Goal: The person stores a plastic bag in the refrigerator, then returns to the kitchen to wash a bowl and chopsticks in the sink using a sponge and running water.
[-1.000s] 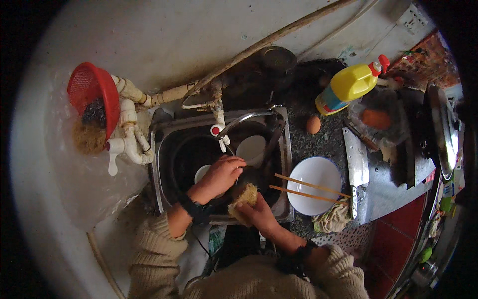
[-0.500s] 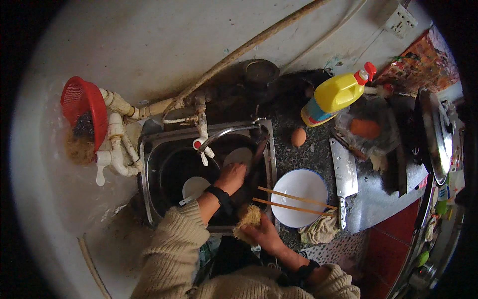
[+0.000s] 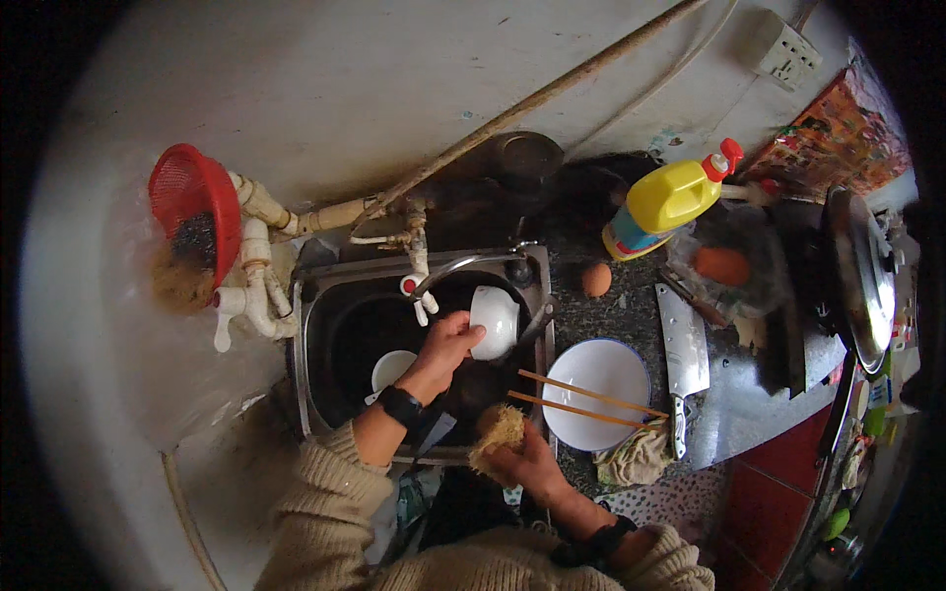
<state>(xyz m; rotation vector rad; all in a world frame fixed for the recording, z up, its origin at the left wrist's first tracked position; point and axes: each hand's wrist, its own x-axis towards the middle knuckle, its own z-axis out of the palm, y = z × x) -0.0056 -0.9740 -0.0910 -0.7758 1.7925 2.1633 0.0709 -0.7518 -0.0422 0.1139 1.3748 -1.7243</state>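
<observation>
left hand [image 3: 448,347] fingers grip small white ceramic bowl [image 3: 495,320] over steel sink [image 3: 320,340], right hand [image 3: 527,461] fingers clutch tan fibrous scrubber [image 3: 496,431]; best to hold rim firm and scrub over basin

Left hand [image 3: 445,345] grips a white bowl [image 3: 495,320] over the sink [image 3: 320,335]; right hand [image 3: 527,461] holds a sponge [image 3: 496,430]

Glossy white ceramic bowl [image 3: 495,320] in the left hand [image 3: 445,347], rough fibrous tan scrubber [image 3: 498,433] in the right hand [image 3: 529,463], dull steel sink [image 3: 313,335], smooth white plate [image 3: 596,392], wooden chopsticks [image 3: 583,401], shiny metal cleaver [image 3: 682,353], glossy yellow plastic bottle [image 3: 662,202]
</observation>
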